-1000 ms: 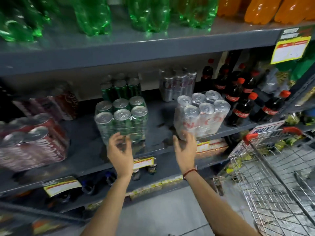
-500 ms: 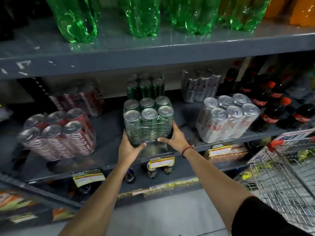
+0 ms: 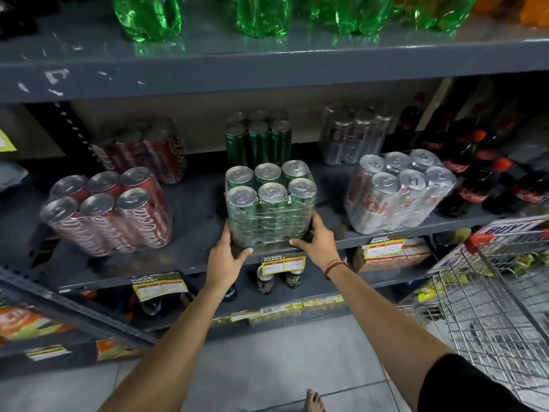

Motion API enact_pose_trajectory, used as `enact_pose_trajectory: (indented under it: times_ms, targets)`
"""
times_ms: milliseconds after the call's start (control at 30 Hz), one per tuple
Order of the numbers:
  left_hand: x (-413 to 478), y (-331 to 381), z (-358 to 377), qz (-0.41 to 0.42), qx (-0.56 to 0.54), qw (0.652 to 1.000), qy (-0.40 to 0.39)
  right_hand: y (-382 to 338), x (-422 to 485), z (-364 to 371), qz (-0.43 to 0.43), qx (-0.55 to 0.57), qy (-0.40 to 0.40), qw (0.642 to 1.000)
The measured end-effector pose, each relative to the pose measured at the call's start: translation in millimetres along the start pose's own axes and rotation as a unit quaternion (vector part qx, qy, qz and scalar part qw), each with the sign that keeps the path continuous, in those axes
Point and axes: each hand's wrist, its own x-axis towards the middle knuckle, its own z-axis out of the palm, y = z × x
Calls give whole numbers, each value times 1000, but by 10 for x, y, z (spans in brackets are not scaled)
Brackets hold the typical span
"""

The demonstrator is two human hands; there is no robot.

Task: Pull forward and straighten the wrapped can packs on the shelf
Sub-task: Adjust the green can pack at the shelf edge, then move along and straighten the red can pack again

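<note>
A shrink-wrapped pack of green cans [image 3: 270, 203] stands upright at the front edge of the grey middle shelf [image 3: 193, 221]. My left hand [image 3: 227, 257] grips its lower left corner and my right hand [image 3: 316, 242] grips its lower right corner. A red cola can pack [image 3: 110, 209] leans at the front left. A silver can pack [image 3: 398, 191] sits tilted at the front right. Further back stand a second green pack [image 3: 258, 141], a second red pack [image 3: 145, 150] and a second silver pack [image 3: 353, 135].
Dark cola bottles [image 3: 475, 173] crowd the shelf's right end. Green bottles [image 3: 261, 16] stand on the shelf above. A wire shopping trolley [image 3: 490, 292] is close at the right. Price tags [image 3: 283, 264] hang on the shelf edge, with loose cans below.
My right hand left the silver pack and both hands closed on the front green pack's lower corners. The view shifted left, centring the green pack, which sits at the shelf's front edge.
</note>
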Motion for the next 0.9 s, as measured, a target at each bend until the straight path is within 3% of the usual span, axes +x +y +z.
enact_pose_trajectory:
  times_ms: [333,733,800,900]
  targets:
    - [-150,-14,75,-4,15,999,37,50,-174,-58,0,14,13,1000]
    - [-57,-32,6,-14,-55,998,13,-9,-233,-44,7,20,23,999]
    - [-51,-12,-25,-10,-55,998,6,-59,-296,-16,9,22,50,998]
    - [-63,-14,-158,-1,-87,996,6,-127,-476,167,10,3,168,986]
